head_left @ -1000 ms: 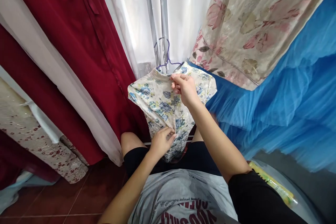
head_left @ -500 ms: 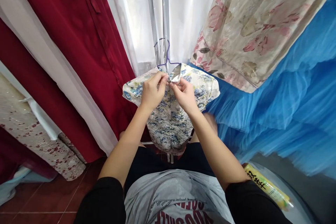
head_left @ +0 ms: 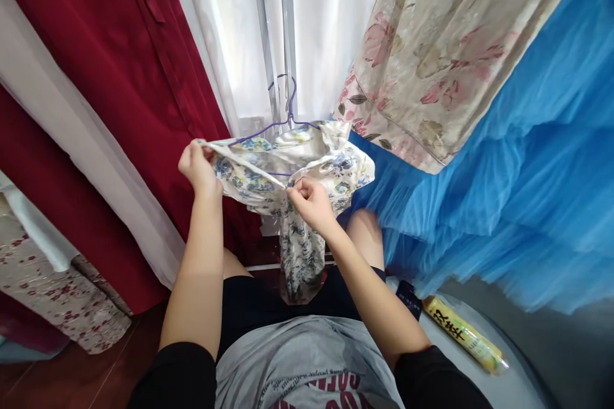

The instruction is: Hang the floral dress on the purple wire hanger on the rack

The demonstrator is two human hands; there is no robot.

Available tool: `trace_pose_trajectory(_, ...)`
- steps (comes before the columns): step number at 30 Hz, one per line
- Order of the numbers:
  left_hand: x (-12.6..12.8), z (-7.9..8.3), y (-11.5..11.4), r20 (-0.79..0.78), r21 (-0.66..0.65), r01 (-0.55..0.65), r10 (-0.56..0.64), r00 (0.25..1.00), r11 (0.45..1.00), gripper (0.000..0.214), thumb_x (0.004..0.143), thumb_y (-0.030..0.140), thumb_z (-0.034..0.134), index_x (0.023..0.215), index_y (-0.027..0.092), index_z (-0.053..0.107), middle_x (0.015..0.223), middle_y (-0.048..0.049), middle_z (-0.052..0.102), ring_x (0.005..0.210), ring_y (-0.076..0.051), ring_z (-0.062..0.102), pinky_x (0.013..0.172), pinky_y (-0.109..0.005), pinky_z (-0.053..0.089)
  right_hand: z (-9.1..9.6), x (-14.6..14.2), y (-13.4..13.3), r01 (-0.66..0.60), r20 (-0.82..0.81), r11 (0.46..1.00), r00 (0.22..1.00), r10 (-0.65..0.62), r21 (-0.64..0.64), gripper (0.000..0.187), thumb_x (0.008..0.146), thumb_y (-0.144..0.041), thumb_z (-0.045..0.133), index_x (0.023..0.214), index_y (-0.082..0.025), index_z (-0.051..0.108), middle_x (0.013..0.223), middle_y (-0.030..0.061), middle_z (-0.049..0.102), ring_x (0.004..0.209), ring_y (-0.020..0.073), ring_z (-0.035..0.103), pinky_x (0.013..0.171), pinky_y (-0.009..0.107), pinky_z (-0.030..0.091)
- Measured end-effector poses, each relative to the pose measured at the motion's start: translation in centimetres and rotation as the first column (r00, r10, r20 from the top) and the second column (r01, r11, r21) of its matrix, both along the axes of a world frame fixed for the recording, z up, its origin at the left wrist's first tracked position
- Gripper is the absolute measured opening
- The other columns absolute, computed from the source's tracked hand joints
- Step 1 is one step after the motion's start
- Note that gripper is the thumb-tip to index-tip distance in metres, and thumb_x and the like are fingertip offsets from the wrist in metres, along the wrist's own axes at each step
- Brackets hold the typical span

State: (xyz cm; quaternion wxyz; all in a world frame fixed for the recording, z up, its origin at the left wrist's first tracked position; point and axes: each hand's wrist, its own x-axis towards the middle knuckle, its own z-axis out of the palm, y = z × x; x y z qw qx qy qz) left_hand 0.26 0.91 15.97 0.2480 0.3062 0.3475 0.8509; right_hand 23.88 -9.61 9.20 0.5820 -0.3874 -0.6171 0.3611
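Note:
A white garment with blue and yellow flowers (head_left: 302, 249) hangs in front of me on a purple wire hanger (head_left: 291, 108). My left hand (head_left: 199, 166) is closed on its upper edge at the left and holds it stretched outward. My right hand (head_left: 311, 204) pinches the edge near the middle, just below the neck opening. Between the hands the edge runs taut, and the garment's opening gapes so the hanger's lower bar shows inside. The right shoulder side lies loosely over the hanger. Below my right hand the rest of the garment hangs in a narrow bunch.
Metal poles (head_left: 285, 25) stand before a white curtain (head_left: 326, 25). Red cloth (head_left: 119, 108) hangs at the left, a beige floral cloth (head_left: 432, 57) and blue tulle (head_left: 480, 192) at the right. A yellow packet (head_left: 465, 335) and a dark device with digits (head_left: 407, 299) lie on a grey round surface.
My left hand has moved out to the left, pulling the garment's edge with it. My right hand has shifted slightly left and down. The garment's front has opened and bunched together.

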Motion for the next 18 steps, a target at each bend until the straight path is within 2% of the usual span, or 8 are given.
trace_pose_trajectory(2, -1.5, -1.8, 1.0, 0.228, -0.141, 0.122, -0.088, 0.97, 0.982, 0.023, 0.103, 0.022, 0.045, 0.083, 0.018, 0.054, 0.06, 0.0059, 0.047, 0.055, -0.008, 0.052, 0.063, -0.018, 0.046, -0.5, -0.3, -0.4, -0.015, 0.02, 1.0, 1.0, 0.015, 0.006, 0.023, 0.084, -0.034, 0.062, 0.068, -0.023, 0.049, 0.05, -0.0071, 0.044, 0.046, 0.0099, 0.037, 0.049, 0.024, 0.025)
trace_pose_trajectory(4, -2.1, -3.8, 1.6, 0.333, -0.247, 0.238, -0.148, 0.931, 0.939, 0.024, 0.102, 0.018, 0.042, 0.078, 0.019, 0.049, 0.056, 0.0067, 0.041, 0.051, -0.008, 0.047, 0.062, -0.019, 0.046, -1.3, -0.4, -0.6, -0.026, 0.022, 1.0, 0.999, 0.026, 0.003, 0.023, 0.085, -0.034, 0.062, 0.069, -0.023, 0.05, 0.051, -0.0071, 0.045, 0.046, 0.01, 0.037, 0.049, 0.023, 0.025)
trace_pose_trajectory(6, -1.8, -5.7, 2.0, 0.335, -0.312, 0.291, -0.182, 0.924, 0.904, 0.025, 0.098, 0.013, 0.044, 0.074, 0.019, 0.045, 0.053, 0.0069, 0.039, 0.049, -0.008, 0.044, 0.062, -0.019, 0.046, -2.1, -0.2, -0.9, -0.037, 0.004, 0.999, 0.999, 0.037, -0.016, 0.023, 0.085, -0.035, 0.062, 0.069, -0.023, 0.05, 0.05, -0.0077, 0.044, 0.045, 0.0097, 0.035, 0.048, 0.023, 0.024)
trace_pose_trajectory(9, -0.3, -8.6, 1.8, 0.303, -0.394, 0.372, -0.264, 0.916, 0.841, 0.024, 0.094, 0.013, 0.05, 0.071, 0.02, 0.045, 0.054, 0.0057, 0.044, 0.051, -0.01, 0.049, 0.065, -0.022, 0.047, -3.7, 0.8, -1.3, -0.021, -0.037, 0.997, 0.999, 0.019, -0.074, 0.024, 0.083, -0.034, 0.063, 0.067, -0.023, 0.049, 0.048, -0.0085, 0.04, 0.044, 0.009, 0.031, 0.048, 0.024, 0.022)
trace_pose_trajectory(11, 1.0, -10.4, 1.2, 0.277, -0.445, 0.439, -0.346, 0.897, 0.781, 0.023, 0.092, 0.017, 0.056, 0.071, 0.019, 0.047, 0.057, 0.0037, 0.05, 0.056, -0.012, 0.055, 0.069, -0.025, 0.048, -5.1, 2.2, -1.6, 0.039, -0.088, 0.992, 0.995, -0.05, -0.121, 0.026, 0.079, -0.034, 0.064, 0.063, -0.023, 0.048, 0.048, -0.0084, 0.039, 0.044, 0.009, 0.03, 0.047, 0.024, 0.022)
trace_pose_trajectory(14, 3.2, -12.4, -0.6, 0.229, -0.472, 0.528, -0.48, 0.847, 0.706, 0.019, 0.086, 0.026, 0.069, 0.076, 0.017, 0.056, 0.064, 0.0012, 0.059, 0.063, -0.014, 0.062, 0.075, -0.03, 0.05, -7.9, 5.2, -1.9, 0.207, -0.211, 0.959, 0.946, -0.247, -0.195, 0.027, 0.077, -0.037, 0.066, 0.061, -0.023, 0.048, 0.05, -0.007, 0.04, 0.046, 0.0101, 0.031, 0.046, 0.025, 0.023)
trace_pose_trajectory(16, 4.8, -13.0, -2.0, 0.196, -0.447, 0.582, -0.561, 0.805, 0.679, 0.021, 0.081, 0.031, 0.076, 0.083, 0.016, 0.061, 0.074, -0.0017, 0.065, 0.072, -0.016, 0.066, 0.081, -0.032, 0.052, -10.0, 7.4, -2.1, 0.315, -0.301, 0.916, 0.874, -0.382, -0.248, 0.029, 0.077, -0.042, 0.065, 0.061, -0.024, 0.048, 0.05, -0.0067, 0.039, 0.046, 0.0109, 0.032, 0.045, 0.026, 0.025)
trace_pose_trajectory(18, 6.5, -12.7, -3.6, 0.145, -0.392, 0.645, -0.648, 0.747, 0.656, 0.027, 0.077, 0.035, 0.081, 0.087, 0.016, 0.064, 0.084, -0.0049, 0.069, 0.082, -0.018, 0.068, 0.084, -0.033, 0.053, -12.0, 9.2, -2.4, 0.379, -0.351, 0.875, 0.809, -0.472, -0.302, 0.033, 0.076, -0.047, 0.065, 0.061, -0.025, 0.046, 0.049, -0.0071, 0.038, 0.043, 0.0112, 0.031, 0.043, 0.027, 0.026)
